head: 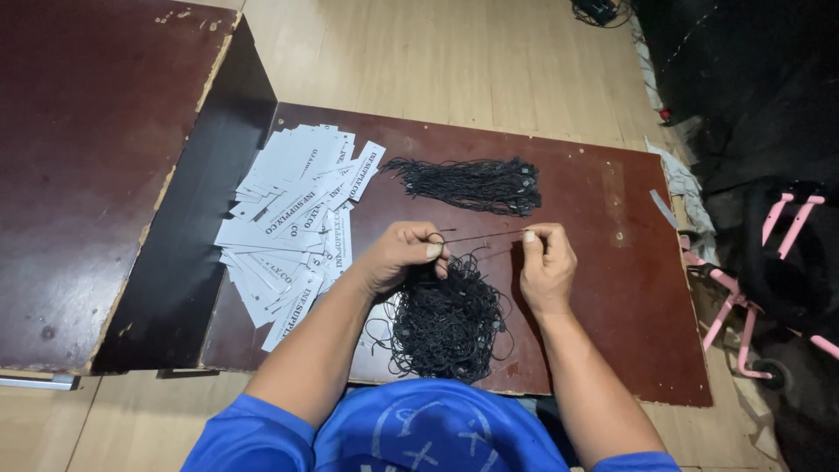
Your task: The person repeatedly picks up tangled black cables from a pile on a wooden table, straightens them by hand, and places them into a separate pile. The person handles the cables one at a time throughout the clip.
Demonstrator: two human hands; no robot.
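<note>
Dark red board (612, 288), white paper tags (293, 223), two black string piles (450, 319)

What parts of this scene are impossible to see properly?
Head view only:
- Left hand fingertips: curled under, over the near cord pile.
- Lower paper tags: buried under the upper ones.
- Pink frame: cut off by the right edge, in darkness.
- Single cord: too thin to trace.

1. Your counter (612, 288) is dark reddish board, faintly glossy, with chipped, worn edges.
2. The tags (288, 218) look like smooth, matt white paper or card.
3. The strings (447, 323) are thin, matt black cord, perhaps waxed; hard to tell.
4. The floor (454, 61) is pale, smooth wood-look board.
</note>
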